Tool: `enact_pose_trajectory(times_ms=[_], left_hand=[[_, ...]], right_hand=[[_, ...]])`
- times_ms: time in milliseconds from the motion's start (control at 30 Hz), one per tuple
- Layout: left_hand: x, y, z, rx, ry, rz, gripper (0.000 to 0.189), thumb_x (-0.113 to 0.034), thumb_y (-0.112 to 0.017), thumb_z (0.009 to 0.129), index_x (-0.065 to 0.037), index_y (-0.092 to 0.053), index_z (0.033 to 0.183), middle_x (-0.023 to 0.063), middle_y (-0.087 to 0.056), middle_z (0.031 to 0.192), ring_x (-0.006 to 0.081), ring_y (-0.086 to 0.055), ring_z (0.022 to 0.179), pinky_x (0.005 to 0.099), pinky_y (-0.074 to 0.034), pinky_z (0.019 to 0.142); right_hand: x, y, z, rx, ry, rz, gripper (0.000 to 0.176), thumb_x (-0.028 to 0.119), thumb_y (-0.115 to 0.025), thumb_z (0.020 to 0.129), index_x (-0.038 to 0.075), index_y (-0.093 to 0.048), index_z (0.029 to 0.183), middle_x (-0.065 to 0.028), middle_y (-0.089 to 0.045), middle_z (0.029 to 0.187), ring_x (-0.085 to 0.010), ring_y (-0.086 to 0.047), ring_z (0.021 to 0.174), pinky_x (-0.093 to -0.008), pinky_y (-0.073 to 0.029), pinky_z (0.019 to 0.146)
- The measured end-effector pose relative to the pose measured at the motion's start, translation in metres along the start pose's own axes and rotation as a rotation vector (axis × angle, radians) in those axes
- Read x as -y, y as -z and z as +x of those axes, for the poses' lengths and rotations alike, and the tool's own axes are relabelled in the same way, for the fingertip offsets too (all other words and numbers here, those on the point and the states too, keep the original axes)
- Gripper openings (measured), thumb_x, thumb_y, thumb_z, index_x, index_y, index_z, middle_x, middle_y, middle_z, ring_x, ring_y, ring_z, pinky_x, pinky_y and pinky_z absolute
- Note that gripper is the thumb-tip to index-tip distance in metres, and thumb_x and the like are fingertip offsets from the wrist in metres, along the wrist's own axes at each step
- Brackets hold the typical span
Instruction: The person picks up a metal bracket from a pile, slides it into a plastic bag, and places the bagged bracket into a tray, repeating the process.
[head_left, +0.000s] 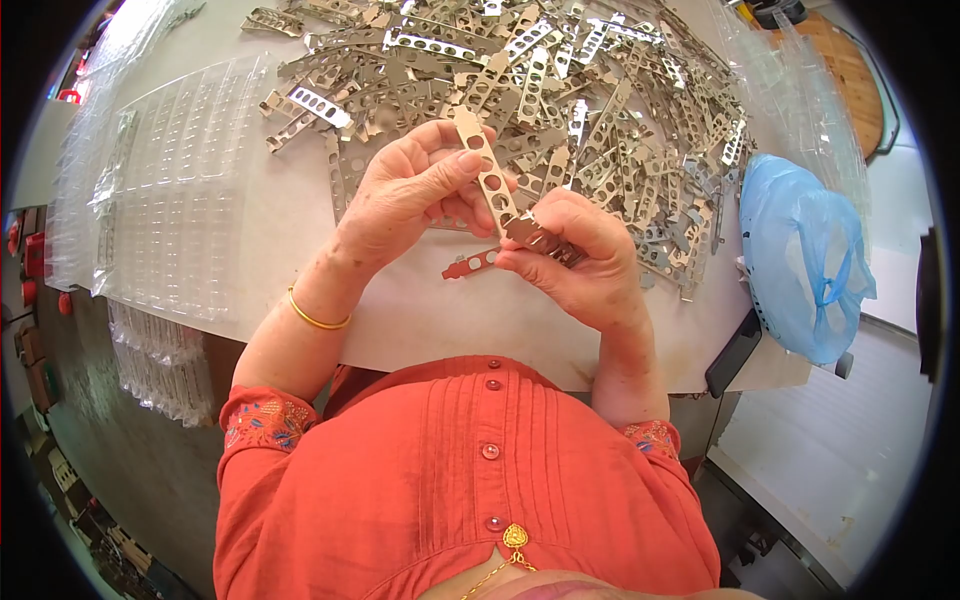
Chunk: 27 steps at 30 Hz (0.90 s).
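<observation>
Between the thumb and fingers of my left hand [420,185] is a flat metal bracket [492,185] with a row of round holes, tilted with its notched end up. My right hand [585,255] is closed around a few more metal brackets [540,240], which overlap the lower end of the first one. Another perforated strip [468,266] sticks out to the left below my right fingers. Just beyond both hands lies a large loose heap of similar brackets [640,130].
Clear plastic trays [180,190] lie at the left of the white table [400,335], with more plastic trays [800,90] at the far right. A blue plastic bag [805,255] sits at the right edge beside a dark phone [735,352]. Stacked plastic packs [160,365] show below the table's left side.
</observation>
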<state>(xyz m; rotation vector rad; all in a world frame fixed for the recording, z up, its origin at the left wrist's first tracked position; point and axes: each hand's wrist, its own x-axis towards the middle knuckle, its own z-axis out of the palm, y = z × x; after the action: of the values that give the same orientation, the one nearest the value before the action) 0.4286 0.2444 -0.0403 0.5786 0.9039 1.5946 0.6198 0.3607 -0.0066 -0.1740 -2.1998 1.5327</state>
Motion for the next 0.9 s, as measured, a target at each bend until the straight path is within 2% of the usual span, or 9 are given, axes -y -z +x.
enact_pose_trajectory(times_ms=[100,167,200,267,367,400,633,733,900], left_hand=[[0.000,-0.001,0.001,-0.009,-0.043,0.042,0.039,-0.015,-0.056,0.103,0.003,-0.048,0.137,0.0134,-0.071,0.098,0.0174,-0.073,0.085,0.0284,-0.061,0.066],[-0.005,-0.004,-0.002,-0.002,-0.037,0.042,0.040,-0.015,-0.056,0.103,0.003,-0.047,0.137,0.0124,-0.070,0.095,0.0166,-0.072,0.083,0.0278,-0.060,0.064],[-0.008,-0.005,-0.003,0.005,-0.032,0.041,0.040,-0.014,-0.056,0.103,0.003,-0.046,0.137,0.0114,-0.070,0.091,0.0157,-0.071,0.081,0.0273,-0.059,0.061],[-0.005,-0.004,-0.002,-0.003,-0.048,0.052,0.040,-0.014,-0.056,0.102,0.003,-0.045,0.137,0.0115,-0.070,0.090,0.0158,-0.071,0.077,0.0272,-0.059,0.059],[-0.004,-0.005,-0.002,-0.044,-0.057,0.079,0.037,-0.013,-0.056,0.102,0.003,-0.044,0.133,0.0118,-0.070,0.089,0.0163,-0.070,0.073,0.0275,-0.058,0.057],[-0.003,-0.007,-0.002,-0.075,-0.049,0.093,0.033,-0.013,-0.055,0.102,0.002,-0.045,0.130,0.0119,-0.070,0.089,0.0167,-0.069,0.071,0.0281,-0.058,0.057],[-0.004,-0.006,-0.004,0.017,0.006,0.022,0.023,-0.016,-0.061,0.101,-0.001,-0.050,0.115,0.0105,-0.069,0.091,0.0163,-0.070,0.072,0.0285,-0.058,0.062],[0.000,-0.006,-0.004,0.000,-0.007,0.027,0.018,-0.013,-0.059,0.101,-0.002,-0.051,0.114,0.0106,-0.070,0.092,0.0164,-0.070,0.071,0.0280,-0.058,0.058],[0.000,-0.007,-0.005,0.082,0.011,0.045,0.013,-0.015,-0.059,0.102,-0.003,-0.056,0.107,0.0115,-0.071,0.094,0.0173,-0.071,0.071,0.0283,-0.059,0.059]], right_hand=[[0.004,-0.003,-0.002,0.014,-0.031,0.012,0.028,-0.004,-0.083,0.076,0.000,-0.067,0.098,-0.0026,-0.062,0.083,-0.0092,-0.067,0.069,-0.0221,-0.054,0.058],[0.009,-0.004,-0.005,-0.009,-0.234,0.249,0.017,0.004,-0.075,0.089,0.001,-0.067,0.104,-0.0018,-0.063,0.080,-0.0086,-0.064,0.064,-0.0216,-0.052,0.057],[0.013,-0.002,-0.003,-0.009,-0.234,0.248,0.017,0.004,-0.075,0.089,0.001,-0.067,0.104,-0.0018,-0.063,0.080,-0.0086,-0.064,0.064,-0.0216,-0.052,0.057],[0.021,0.004,0.000,-0.106,-0.498,0.594,0.016,0.013,-0.059,0.102,0.000,-0.063,0.111,-0.0037,-0.065,0.080,-0.0093,-0.061,0.062,-0.0218,-0.051,0.057],[0.008,0.007,-0.002,-0.130,-0.425,0.671,0.024,0.016,-0.044,0.107,-0.001,-0.058,0.117,-0.0092,-0.067,0.084,-0.0114,-0.064,0.065,-0.0237,-0.053,0.059],[0.008,0.008,-0.001,-0.135,-0.448,0.672,0.019,0.012,-0.045,0.105,-0.001,-0.055,0.115,-0.0143,-0.070,0.089,-0.0150,-0.068,0.070,-0.0265,-0.056,0.061],[0.005,0.005,0.003,-0.255,-0.519,0.665,0.015,0.014,-0.048,0.105,0.000,-0.053,0.106,-0.0211,-0.071,0.098,-0.0208,-0.073,0.081,-0.0321,-0.061,0.072],[0.002,0.004,0.002,-0.250,-0.535,0.670,0.015,0.014,-0.053,0.103,-0.001,-0.056,0.105,-0.0200,-0.072,0.101,-0.0198,-0.073,0.084,-0.0324,-0.061,0.075],[-0.006,-0.001,-0.003,-0.305,-0.349,0.433,0.014,0.014,-0.065,0.099,0.001,-0.064,0.103,-0.0063,-0.070,0.086,-0.0099,-0.067,0.069,-0.0234,-0.055,0.059]])
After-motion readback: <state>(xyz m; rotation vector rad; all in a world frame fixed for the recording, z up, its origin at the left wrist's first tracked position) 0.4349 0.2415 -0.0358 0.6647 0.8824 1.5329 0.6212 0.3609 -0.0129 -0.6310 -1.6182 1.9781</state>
